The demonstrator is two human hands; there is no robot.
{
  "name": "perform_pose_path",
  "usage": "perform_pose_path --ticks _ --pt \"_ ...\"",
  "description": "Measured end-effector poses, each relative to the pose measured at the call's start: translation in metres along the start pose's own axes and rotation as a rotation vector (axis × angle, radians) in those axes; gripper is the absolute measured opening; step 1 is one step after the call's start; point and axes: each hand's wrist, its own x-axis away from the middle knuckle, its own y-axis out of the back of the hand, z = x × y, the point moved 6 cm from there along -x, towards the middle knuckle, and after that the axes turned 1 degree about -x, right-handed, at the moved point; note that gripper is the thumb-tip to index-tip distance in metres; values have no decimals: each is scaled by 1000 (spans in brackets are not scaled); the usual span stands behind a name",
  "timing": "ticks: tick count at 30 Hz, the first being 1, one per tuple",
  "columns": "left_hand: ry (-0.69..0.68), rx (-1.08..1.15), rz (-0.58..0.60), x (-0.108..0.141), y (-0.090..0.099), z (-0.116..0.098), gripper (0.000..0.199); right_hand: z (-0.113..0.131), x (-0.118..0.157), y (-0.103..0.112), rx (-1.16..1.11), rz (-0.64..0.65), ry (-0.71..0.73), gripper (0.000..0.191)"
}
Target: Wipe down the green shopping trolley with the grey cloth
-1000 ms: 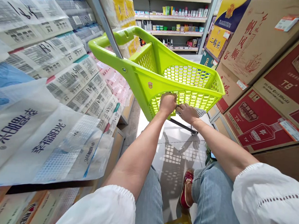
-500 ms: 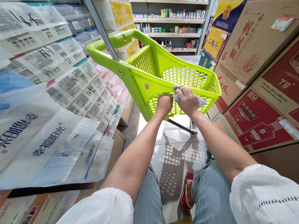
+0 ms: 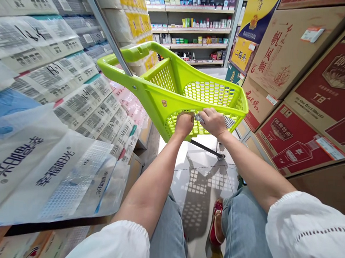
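A bright green plastic shopping cart [image 3: 151, 94] with perforated sides stands in front of me. My left hand [image 3: 185, 124] is closed in a fist at the near side wall of its basket, by the holes; its fingers are turned away, and what they grip is hidden. My right hand [image 3: 212, 121] is closed on a grey-and-white striped cloth [image 3: 229, 122], against the same side wall just to the right. Part of the cloth shows between the two hands, and more hangs out past the right hand.
Plastic-wrapped paper packs [image 3: 86, 96] are stacked along the left, crossed by a metal pole [image 3: 104, 27]. Printed cartons [image 3: 294, 136] rise on the right. Shelves of bottles [image 3: 196, 30] stand beyond the cart. Tiled floor [image 3: 200, 158] lies below.
My right hand has moved slightly down and toward my left hand along the cart's side, and the cloth has shifted down with it. The view has tilted up slightly.
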Motion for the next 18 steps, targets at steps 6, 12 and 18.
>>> perform_pose_path --ticks 6,12,18 --pt "9 -53 -41 14 2 -6 38 -14 -8 36 -82 -152 -31 32" --pt "-53 -48 -22 16 -10 -39 35 -16 -4 34 -85 -144 -45 33" --pt "41 -61 7 -6 -25 -44 31 -28 1 23 11 -124 -41 35"
